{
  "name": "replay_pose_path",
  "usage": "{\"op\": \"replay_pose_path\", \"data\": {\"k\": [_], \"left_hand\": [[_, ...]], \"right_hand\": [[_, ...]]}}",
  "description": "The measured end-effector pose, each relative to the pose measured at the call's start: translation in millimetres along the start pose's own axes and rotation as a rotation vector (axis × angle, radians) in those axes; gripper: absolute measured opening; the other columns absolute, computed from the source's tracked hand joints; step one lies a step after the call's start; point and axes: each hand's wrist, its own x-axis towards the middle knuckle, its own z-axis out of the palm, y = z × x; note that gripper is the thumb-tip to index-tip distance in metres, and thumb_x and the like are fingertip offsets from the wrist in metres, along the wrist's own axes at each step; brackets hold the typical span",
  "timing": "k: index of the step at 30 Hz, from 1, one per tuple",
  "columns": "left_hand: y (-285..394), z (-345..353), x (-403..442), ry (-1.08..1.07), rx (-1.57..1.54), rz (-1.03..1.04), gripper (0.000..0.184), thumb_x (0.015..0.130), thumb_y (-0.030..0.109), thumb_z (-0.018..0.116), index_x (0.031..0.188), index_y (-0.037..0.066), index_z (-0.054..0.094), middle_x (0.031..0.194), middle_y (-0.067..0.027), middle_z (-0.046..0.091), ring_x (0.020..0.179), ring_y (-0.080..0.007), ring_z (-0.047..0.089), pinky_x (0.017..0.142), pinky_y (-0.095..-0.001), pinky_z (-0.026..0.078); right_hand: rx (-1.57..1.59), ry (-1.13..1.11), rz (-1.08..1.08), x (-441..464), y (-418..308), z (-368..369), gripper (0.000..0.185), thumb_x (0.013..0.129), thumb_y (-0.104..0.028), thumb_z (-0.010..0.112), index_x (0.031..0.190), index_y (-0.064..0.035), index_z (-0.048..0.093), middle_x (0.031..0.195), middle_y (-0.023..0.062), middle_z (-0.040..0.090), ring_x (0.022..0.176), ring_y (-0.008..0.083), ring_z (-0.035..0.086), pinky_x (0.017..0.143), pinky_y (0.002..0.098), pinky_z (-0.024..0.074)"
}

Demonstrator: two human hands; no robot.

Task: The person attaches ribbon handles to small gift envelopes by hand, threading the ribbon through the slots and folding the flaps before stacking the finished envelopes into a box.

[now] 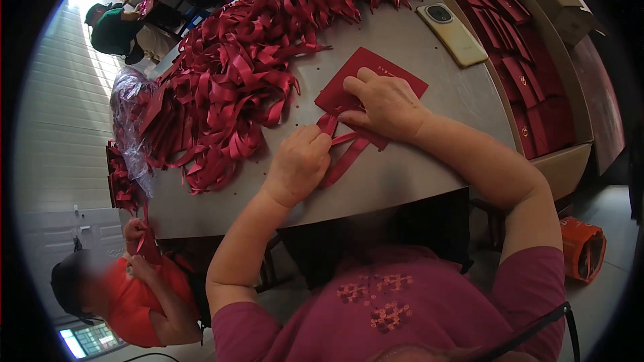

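A dark red card or bag with small gold lettering [406,78] lies tilted on the grey table. My right hand [389,104] rests over its lower middle, fingers curled and thumb pointing left. Just left of it, my left hand [302,157] is closed on a red ribbon [345,161], pinched near the left corner of the red piece. Loose ribbon ends hang below, between my hands. What lies under my right fingers is partly hidden.
A big heap of red ribbons [228,74] covers the table's left and back. A yellow phone [453,33] lies at the right, beside a cardboard box [553,161] of red pieces. A person in red [157,295] handles ribbon at lower left; another in green [114,30] is farther back.
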Motion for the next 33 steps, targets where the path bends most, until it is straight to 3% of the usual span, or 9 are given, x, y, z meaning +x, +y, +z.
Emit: {"op": "replay_pose_path", "data": {"k": [9, 11, 12, 15, 18, 22, 24, 27, 33], "left_hand": [[24, -9, -7, 0.077, 0.061, -0.119, 0.016, 0.072, 0.000, 0.061, 0.087, 0.003, 0.059, 0.086, -0.0115, 0.058, 0.078, -0.0324, 0.058, 0.065, -0.0369, 0.049], [29, -14, -15, 0.044, -0.287, -0.445, 0.016, 0.081, 0.004, 0.063, 0.096, 0.000, 0.062, 0.083, -0.0108, 0.062, 0.072, -0.0253, 0.063, 0.064, -0.0307, 0.049], [26, -16, -19, 0.042, -0.285, -0.451, 0.016, 0.081, 0.004, 0.063, 0.096, 0.000, 0.062, 0.083, -0.0108, 0.062, 0.072, -0.0253, 0.063, 0.064, -0.0307, 0.049], [11, -26, -30, 0.095, -0.696, -0.774, 0.015, 0.093, 0.013, 0.061, 0.094, -0.002, 0.063, 0.074, -0.0006, 0.060, 0.069, -0.0052, 0.053, 0.063, -0.0223, 0.044], [3, -40, -30, 0.140, -0.729, -0.911, 0.015, 0.094, 0.012, 0.059, 0.095, -0.002, 0.064, 0.071, 0.0011, 0.060, 0.066, -0.0050, 0.053, 0.061, -0.0214, 0.044], [13, -22, -26, 0.054, -0.701, -0.852, 0.023, 0.090, 0.018, 0.065, 0.103, -0.001, 0.062, 0.092, -0.0081, 0.063, 0.080, -0.0141, 0.059, 0.071, -0.0263, 0.048], [33, -9, -14, 0.187, -0.049, -0.470, 0.042, 0.082, 0.027, 0.072, 0.111, 0.000, 0.058, 0.123, -0.0200, 0.052, 0.105, -0.0305, 0.056, 0.088, -0.0376, 0.046], [54, 5, -6, 0.051, 0.127, -0.479, 0.057, 0.075, 0.034, 0.076, 0.118, 0.003, 0.054, 0.137, -0.0241, 0.037, 0.120, -0.0416, 0.043, 0.100, -0.0463, 0.037], [35, 4, -8, -0.026, 0.122, -0.348, 0.029, 0.078, 0.020, 0.069, 0.098, 0.004, 0.055, 0.107, -0.0183, 0.052, 0.097, -0.0371, 0.051, 0.084, -0.0470, 0.044]], "right_hand": [[-0.014, 0.013, -0.005, 0, 3, 6, 0.030, 0.090, -0.034, 0.060, 0.105, -0.0077, 0.057, 0.099, 0.0143, 0.057, 0.089, 0.0353, 0.062, 0.076, 0.0445, 0.0499], [-0.002, 0.041, -0.019, -1, 4, 8, 0.029, 0.087, -0.032, 0.063, 0.102, -0.0075, 0.054, 0.096, 0.0141, 0.055, 0.087, 0.0359, 0.059, 0.073, 0.0447, 0.0482], [0.003, 0.038, -0.021, -1, 4, 8, 0.029, 0.087, -0.032, 0.063, 0.102, -0.0075, 0.054, 0.096, 0.0141, 0.055, 0.087, 0.0359, 0.059, 0.073, 0.0447, 0.0482], [0.018, 0.051, -0.030, 0, 6, 10, 0.029, 0.088, -0.031, 0.063, 0.102, -0.0076, 0.054, 0.096, 0.0143, 0.055, 0.086, 0.0358, 0.059, 0.072, 0.0448, 0.0482], [0.022, 0.069, -0.046, 0, 8, 12, 0.029, 0.088, -0.031, 0.063, 0.103, -0.0076, 0.053, 0.096, 0.0145, 0.055, 0.086, 0.0357, 0.059, 0.072, 0.0449, 0.0482], [0.012, 0.066, -0.043, 0, 7, 11, 0.029, 0.087, -0.030, 0.063, 0.103, -0.0077, 0.053, 0.096, 0.0147, 0.055, 0.086, 0.0356, 0.059, 0.072, 0.0448, 0.0484], [0.007, 0.055, -0.033, 0, 7, 10, 0.029, 0.087, -0.030, 0.063, 0.103, -0.0077, 0.053, 0.095, 0.0148, 0.055, 0.086, 0.0356, 0.059, 0.072, 0.0448, 0.0485], [0.023, 0.069, -0.051, 0, 7, 10, 0.028, 0.087, -0.029, 0.063, 0.102, -0.0075, 0.053, 0.096, 0.0146, 0.055, 0.086, 0.0357, 0.060, 0.073, 0.0452, 0.0486], [-0.017, 0.056, -0.051, 0, 0, 9, 0.024, 0.087, -0.027, 0.063, 0.099, -0.0076, 0.054, 0.096, 0.0141, 0.055, 0.086, 0.0358, 0.060, 0.071, 0.0460, 0.0491]]}}
